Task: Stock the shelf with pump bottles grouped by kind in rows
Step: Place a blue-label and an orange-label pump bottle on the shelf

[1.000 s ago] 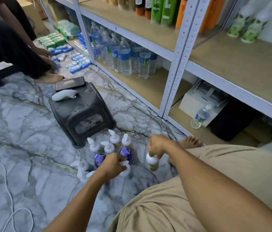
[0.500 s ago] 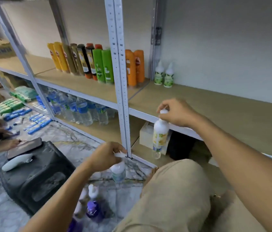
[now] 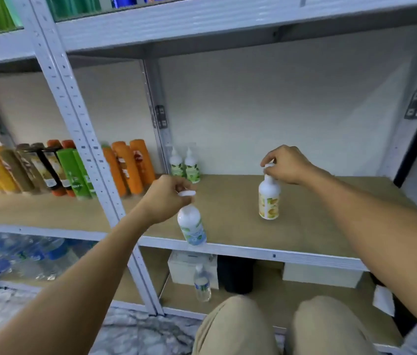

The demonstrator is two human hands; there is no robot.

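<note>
- Head view, centre of frame: the left hand (image 3: 166, 198) pinches the pump of a green-label bottle (image 3: 192, 226) hanging at the front edge of the shelf (image 3: 330, 226). The right hand (image 3: 287, 165) grips the pump of a yellow-label bottle (image 3: 269, 198), upright mid-shelf.
- Step in hand: placing. Next, probably, green joins the back pair (image 3: 184, 166) and yellow starts its own row.

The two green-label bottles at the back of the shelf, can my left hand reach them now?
Likely yes: nothing stands between the left hand and the back pair, though its fingers hold another pump bottle.
</note>
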